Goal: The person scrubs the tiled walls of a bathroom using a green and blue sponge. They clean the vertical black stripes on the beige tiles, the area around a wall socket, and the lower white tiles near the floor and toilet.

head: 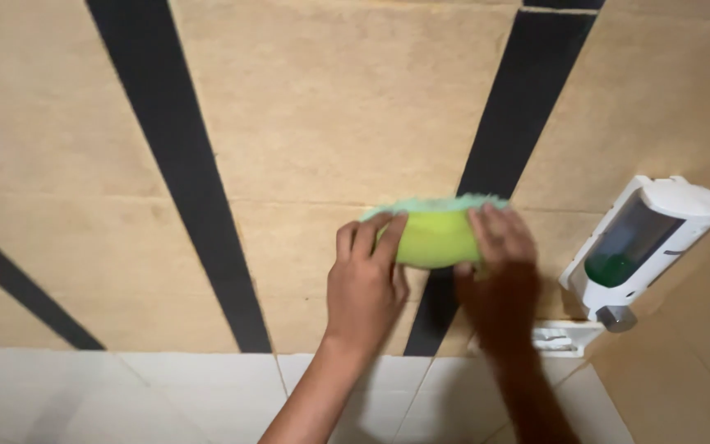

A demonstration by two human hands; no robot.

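A yellow-green sponge (435,234) with a pale green fuzzy edge is pressed flat against the tan tiled wall (330,107). My left hand (365,284) grips its left end, fingers curled over the front. Gripping the right end is my right hand (499,271), which looks darker and is partly in shadow. The sponge lies over a black vertical stripe (527,99) on the wall.
A white wall-mounted soap dispenser (643,242) with green liquid inside hangs at the right. A small white soap tray (564,337) sits below it. Another black stripe (178,164) runs down the wall at left. White tiles (125,395) lie along the bottom.
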